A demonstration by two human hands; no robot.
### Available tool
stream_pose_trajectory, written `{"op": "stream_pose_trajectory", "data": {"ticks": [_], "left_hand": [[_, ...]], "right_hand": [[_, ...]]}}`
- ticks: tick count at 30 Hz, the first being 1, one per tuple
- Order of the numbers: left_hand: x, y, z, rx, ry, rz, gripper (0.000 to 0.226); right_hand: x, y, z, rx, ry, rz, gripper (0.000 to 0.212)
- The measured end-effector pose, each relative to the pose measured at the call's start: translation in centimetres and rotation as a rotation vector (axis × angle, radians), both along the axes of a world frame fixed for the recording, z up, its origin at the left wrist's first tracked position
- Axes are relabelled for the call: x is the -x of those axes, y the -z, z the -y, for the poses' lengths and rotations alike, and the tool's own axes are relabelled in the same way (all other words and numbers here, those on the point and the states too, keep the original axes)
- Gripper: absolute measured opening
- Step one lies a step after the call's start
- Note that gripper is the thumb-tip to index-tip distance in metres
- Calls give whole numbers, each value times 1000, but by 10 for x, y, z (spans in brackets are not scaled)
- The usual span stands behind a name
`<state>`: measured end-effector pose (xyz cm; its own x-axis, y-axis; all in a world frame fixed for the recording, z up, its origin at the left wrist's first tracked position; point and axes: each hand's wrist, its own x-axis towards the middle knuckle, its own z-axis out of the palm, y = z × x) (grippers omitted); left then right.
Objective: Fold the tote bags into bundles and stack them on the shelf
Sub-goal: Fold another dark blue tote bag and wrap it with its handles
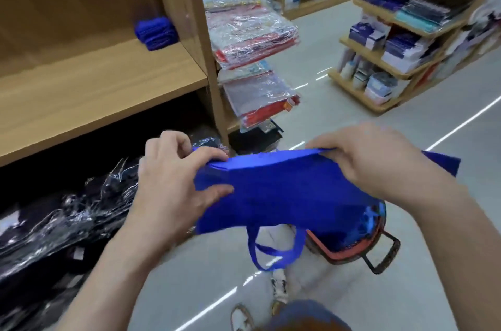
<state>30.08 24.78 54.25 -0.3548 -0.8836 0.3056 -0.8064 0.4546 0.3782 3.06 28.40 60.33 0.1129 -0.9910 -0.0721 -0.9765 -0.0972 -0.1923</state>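
Shop aisle, wooden shelf [103,78] upper left | left hand [173,181] and right hand [379,165] pinched shut on tote bag [287,192] top fold, midair | fabric light, limp, likely unslippery; handles dangle below grip | best held at folded edge.

Both bare forearms reach forward from the bottom of the view and angle in toward each other. The left hand [173,181] is palm-inward, its thumb lying along the near face of the blue tote bag [282,192] and its curled fingers pinching the bag's upper left edge. The right hand [379,162] is turned knuckles-up, fingers closed over the bag's top edge, wrist bent slightly down. Both hands are at about the same height.
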Motion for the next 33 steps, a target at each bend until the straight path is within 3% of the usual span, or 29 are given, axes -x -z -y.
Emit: {"op": "stream_pose_trajectory", "data": {"ticks": [1, 3, 6, 10, 13, 17, 20, 23, 25, 27, 30, 32, 33], "left_hand": [[-6, -4, -2, 81, -38, -13, 32], [-20, -14, -4, 42, -88, -162, 10], [-50, -26, -7, -192, -256, -562, 18], [-91, -45, -16, -170, -504, -894, 22], [-116, -55, -22, -122, -590, -992, 20], [-151, -70, -30, -59, -688, -950, 18], [-180, -83, -35, -7, -760, -881, 24], [-218, -93, -39, -115, -754, -886, 30], [-252, -90, -41, -255, -729, -835, 33], [-284, -78, -37, -426, -701, -616, 38], [-307, -53, -20, -691, -470, -266, 10], [-320, -33, -4, -669, -363, -213, 26], [-330, -27, 4, -567, -406, -227, 37]], "right_hand": [[-5, -6, 7, 34, -36, 6, 35], [-12, -12, 22, 125, -92, 41, 24], [-12, -11, 49, 124, -148, 51, 18], [-10, 11, 94, 9, -184, 93, 8], [-24, 33, 119, 2, -142, 243, 5], [-64, 42, 150, 63, -51, 465, 3], [-108, 18, 171, 5, -50, 833, 14], [-165, -26, 191, 40, -128, 1021, 20], [-211, -55, 208, 220, -200, 1035, 22], [-261, -79, 219, 407, -307, 991, 20], [-343, -97, 225, 585, -452, 816, 38], [-398, -95, 224, 596, -520, 721, 42], [-423, -89, 224, 567, -545, 666, 40]]}}
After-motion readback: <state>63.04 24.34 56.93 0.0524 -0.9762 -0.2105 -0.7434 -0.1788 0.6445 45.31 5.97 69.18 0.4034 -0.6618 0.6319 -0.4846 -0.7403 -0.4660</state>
